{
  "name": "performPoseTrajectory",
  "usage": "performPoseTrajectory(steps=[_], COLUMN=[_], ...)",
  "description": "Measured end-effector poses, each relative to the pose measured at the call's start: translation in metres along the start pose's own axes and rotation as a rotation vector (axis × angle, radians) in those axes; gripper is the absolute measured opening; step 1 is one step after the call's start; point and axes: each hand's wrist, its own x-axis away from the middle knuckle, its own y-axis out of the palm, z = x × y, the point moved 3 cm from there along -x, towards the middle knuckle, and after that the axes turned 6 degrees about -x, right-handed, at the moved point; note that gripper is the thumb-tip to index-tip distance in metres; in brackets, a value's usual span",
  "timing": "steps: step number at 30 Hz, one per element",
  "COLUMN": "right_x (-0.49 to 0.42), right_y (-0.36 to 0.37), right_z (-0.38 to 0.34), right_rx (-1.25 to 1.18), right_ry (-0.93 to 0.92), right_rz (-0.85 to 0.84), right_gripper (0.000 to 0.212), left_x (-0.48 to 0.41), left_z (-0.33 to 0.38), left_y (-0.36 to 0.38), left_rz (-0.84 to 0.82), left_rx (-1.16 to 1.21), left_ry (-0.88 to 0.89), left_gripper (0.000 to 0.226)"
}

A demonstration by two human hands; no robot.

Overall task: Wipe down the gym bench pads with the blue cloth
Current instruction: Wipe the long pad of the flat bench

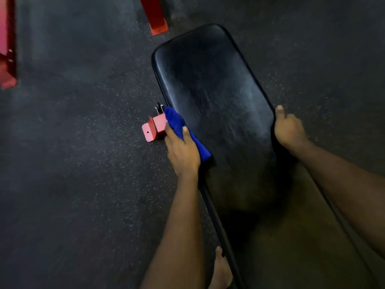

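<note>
- The left hand (181,151) grips a bunched, deep-blue cloth (177,122), with the thumb lying over it and the fingers wrapped below.
- The cloth is pressed against the left edge of the black, rounded vinyl bench pad (208,80), and its free end pokes out ahead of the fingers.
- The right hand (289,128) clasps the opposite edge of the pad. Its thumb rests on top and its fingers curl under the rim.
- Just beyond the left hand's knuckles, a red metal bench foot (153,130) with a small black wheel (158,106) sits on the speckled black rubber floor (73,142).
- Well ahead of both hands stands a red steel post base (158,24).
- Far to the left of the left hand is another red frame (7,59).
- A bare foot (220,270) shows beside the left forearm.
</note>
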Motion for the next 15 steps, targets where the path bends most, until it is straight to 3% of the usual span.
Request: performPoseTrajectory(steps=[6,11,15], right_x=[0.003,0.008,0.023], right_y=[0.0,-0.007,-0.024], right_z=[0.001,0.007,0.044], right_rx=[0.012,-0.086,-0.052], right_ry=[-0.026,-0.054,0.051], right_rz=[0.045,-0.007,-0.086], right_gripper=[0.072,0.068,0.073], left_x=[0.116,0.042,0.007], left_z=[-0.045,-0.01,0.008], left_y=[-0.012,-0.008,-0.007], left_rz=[-0.058,-0.056,-0.037], left_rx=[-0.008,-0.115,-0.095], left_ry=[-0.08,-0.042,-0.007], left_gripper=[0.059,0.054,0.056])
